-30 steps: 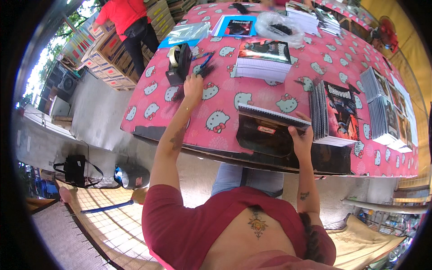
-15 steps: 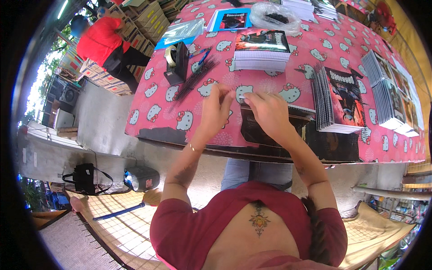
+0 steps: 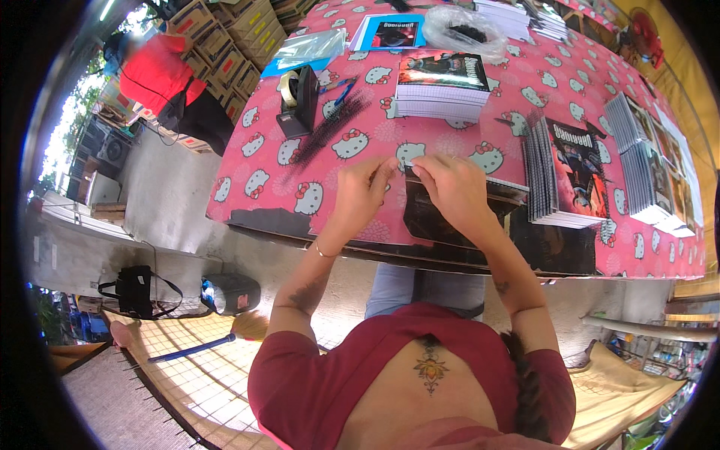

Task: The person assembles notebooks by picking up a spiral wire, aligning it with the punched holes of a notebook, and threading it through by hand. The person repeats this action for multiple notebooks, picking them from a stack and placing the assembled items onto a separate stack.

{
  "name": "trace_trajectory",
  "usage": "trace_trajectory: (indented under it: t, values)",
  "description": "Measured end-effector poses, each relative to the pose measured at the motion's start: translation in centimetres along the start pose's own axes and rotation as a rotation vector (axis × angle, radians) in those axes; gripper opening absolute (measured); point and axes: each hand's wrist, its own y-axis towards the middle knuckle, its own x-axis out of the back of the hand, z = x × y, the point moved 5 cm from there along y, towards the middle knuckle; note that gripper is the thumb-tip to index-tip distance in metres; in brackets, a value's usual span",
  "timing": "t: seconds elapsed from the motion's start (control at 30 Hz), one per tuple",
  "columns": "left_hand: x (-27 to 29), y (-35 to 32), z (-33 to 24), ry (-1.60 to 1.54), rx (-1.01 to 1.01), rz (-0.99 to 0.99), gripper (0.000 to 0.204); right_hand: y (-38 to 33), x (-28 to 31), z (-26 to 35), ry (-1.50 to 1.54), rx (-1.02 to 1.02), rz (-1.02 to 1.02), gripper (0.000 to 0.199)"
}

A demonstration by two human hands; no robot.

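Observation:
At the table's near edge lies a dark-covered notebook point(image 3: 435, 217), its bound edge turned away from me. My right hand point(image 3: 456, 191) is closed over the left end of that edge, thumb and fingertips gripping the corner. Just left of it, my left hand point(image 3: 364, 187) is closed in a pinch, its fingertips close to the same corner. Whatever sits between the left fingertips is too small to make out. Right of the notebook stands a stack of spiral-bound notebooks point(image 3: 574, 169). Beyond my hands is another stack of notebooks point(image 3: 442, 86), with loose black binding coils point(image 3: 330, 129) to its left.
A black tape dispenser point(image 3: 298, 101), pens point(image 3: 345, 91) and a clear plastic bag point(image 3: 465, 34) are on the pink patterned table point(image 3: 255, 184). More notebooks point(image 3: 649, 165) stand at the right. A person in red point(image 3: 161, 86) is by cartons at the far left. A broom point(image 3: 191, 349) lies behind me.
Both hands stay at the notebook's left corner, with the left fingertips slightly nearer the right ones. The view has shifted a little. The person in red has turned and shifted slightly.

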Motion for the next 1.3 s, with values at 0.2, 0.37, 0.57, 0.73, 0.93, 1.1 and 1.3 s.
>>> trace_trajectory:
  t: [0.2,0.37,0.57,0.73,0.93,1.1,1.3]
  values:
    - [0.8,1.1,-3.3,0.047,-0.571,0.001,0.021,0.3,0.6,0.1,0.088,-0.057,0.095,0.012]
    - [0.1,2.1,-2.5,0.149,-0.493,0.186,0.018,0.1,0.8,-1.0,0.195,-0.065,0.074,0.016]
    - [0.0,3.3,-1.3,0.166,-0.474,0.323,0.020,0.0,1.2,-1.4,0.215,-0.046,0.132,0.015]
    - [-0.1,2.6,-2.5,0.202,-0.658,0.196,0.026,-0.7,3.4,-0.1,-0.062,-0.034,0.126,0.017]
    - [-2.6,2.0,-3.4,0.565,-0.605,0.023,0.058,-0.7,2.6,-2.2,0.007,-0.128,0.173,0.019]
    - [-7.9,-5.7,0.6,0.666,-0.494,0.023,0.087,-0.7,2.4,-1.8,0.041,-0.123,0.166,0.018]
    - [-6.6,-1.5,-1.1,0.763,-0.560,-0.037,0.082,-1.6,4.6,-1.5,-0.034,-0.015,0.146,0.020]
